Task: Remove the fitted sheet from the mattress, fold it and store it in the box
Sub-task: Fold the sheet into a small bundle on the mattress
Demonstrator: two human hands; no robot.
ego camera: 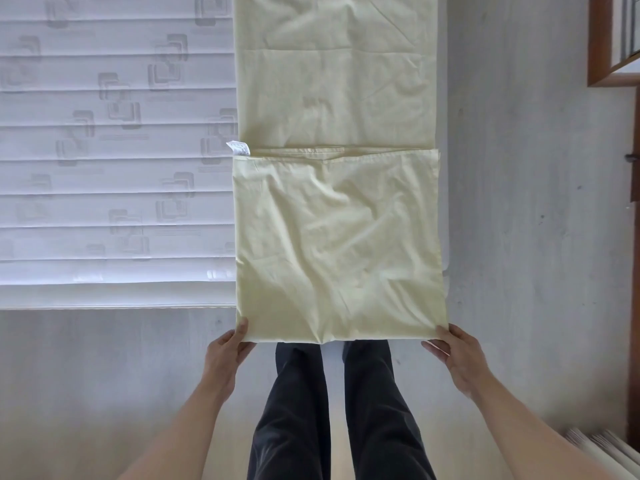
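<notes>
The pale yellow fitted sheet (337,237) lies as a long narrow strip along the right side of the bare white mattress (114,161), its near part folded back over itself into a rough square. A small white label (238,148) sticks out at the fold's far left corner. My left hand (227,355) pinches the near left corner of the folded part. My right hand (453,353) holds the near right corner. That near edge hangs past the mattress edge, above my legs.
Grey floor runs in front of the mattress and along its right side. A wooden-framed piece of furniture (601,43) stands at the far right. A white ribbed object (602,448) shows blurred in the lower right corner. No box is in view.
</notes>
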